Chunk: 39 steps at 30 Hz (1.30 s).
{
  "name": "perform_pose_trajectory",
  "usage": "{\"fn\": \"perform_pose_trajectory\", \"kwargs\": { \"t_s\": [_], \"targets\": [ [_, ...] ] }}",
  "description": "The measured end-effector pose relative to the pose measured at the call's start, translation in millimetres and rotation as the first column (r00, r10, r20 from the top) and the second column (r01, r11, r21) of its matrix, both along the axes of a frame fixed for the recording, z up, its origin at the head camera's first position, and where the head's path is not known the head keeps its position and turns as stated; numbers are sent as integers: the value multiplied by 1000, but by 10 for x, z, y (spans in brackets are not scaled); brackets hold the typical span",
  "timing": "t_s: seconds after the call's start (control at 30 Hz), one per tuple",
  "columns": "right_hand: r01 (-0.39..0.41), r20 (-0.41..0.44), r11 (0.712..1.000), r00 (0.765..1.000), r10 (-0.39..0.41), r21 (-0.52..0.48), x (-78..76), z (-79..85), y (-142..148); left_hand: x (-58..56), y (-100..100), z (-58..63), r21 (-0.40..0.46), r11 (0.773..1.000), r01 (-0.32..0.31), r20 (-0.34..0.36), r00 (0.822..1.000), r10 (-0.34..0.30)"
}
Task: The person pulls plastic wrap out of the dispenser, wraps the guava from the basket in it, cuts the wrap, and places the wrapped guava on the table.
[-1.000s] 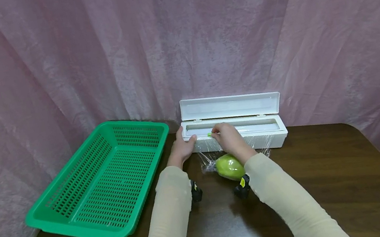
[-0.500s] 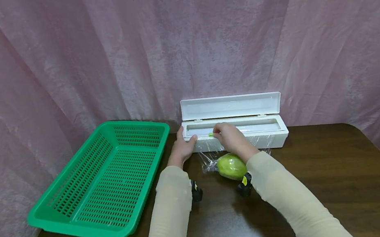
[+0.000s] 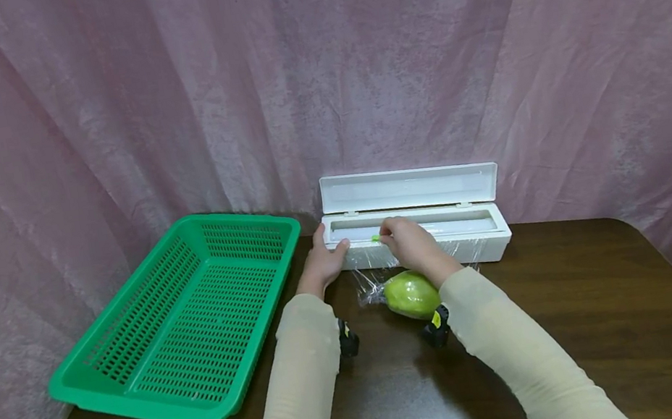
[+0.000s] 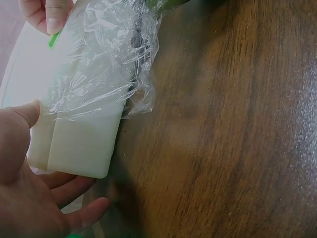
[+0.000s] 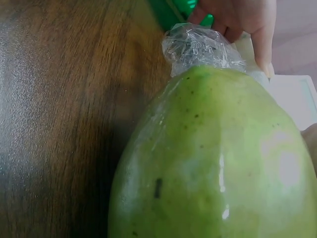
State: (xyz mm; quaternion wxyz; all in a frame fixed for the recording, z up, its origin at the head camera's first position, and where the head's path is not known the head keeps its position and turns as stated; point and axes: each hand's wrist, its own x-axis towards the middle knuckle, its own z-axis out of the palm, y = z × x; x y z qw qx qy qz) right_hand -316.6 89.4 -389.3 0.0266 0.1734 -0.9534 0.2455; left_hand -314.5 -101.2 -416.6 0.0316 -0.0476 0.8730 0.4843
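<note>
A white cling film dispenser (image 3: 480,245) with its lid raised stands at the back of the table. My left hand (image 3: 321,263) grips its left end, thumb on top and fingers around the end, as the left wrist view shows. Between thumb and finger of my right hand (image 3: 411,245) is a small green slide cutter (image 4: 53,40) on the dispenser's top edge. Clear cling film (image 4: 109,59) drapes over the front to a green papaya (image 3: 411,294), which lies wrapped in film below my right wrist. In the right wrist view the papaya (image 5: 213,158) fills the foreground and hides the right fingers.
A green slotted plastic basket (image 3: 289,246) stands on the left of the dark wooden table (image 3: 588,301). Pink curtains (image 3: 391,54) hang close behind the dispenser and along both sides.
My right hand has moved slightly to the right along the dispenser with the slide cutter. The left hand keeps its grip on the end.
</note>
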Motion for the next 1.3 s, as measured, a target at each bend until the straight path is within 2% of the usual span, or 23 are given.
{"fn": "perform_pose_trajectory", "kwargs": {
  "t_s": [0.73,1.3],
  "targets": [
    [2,-20,999,1000,-1,35,-5,-32,67,-6,6,-15,0,1000,1,2,1000,-1],
    [-3,-9,1000,1000,3,19,8,-16,118,-13,3,-26,2,1000,11,8,1000,-11]
  ]
}}
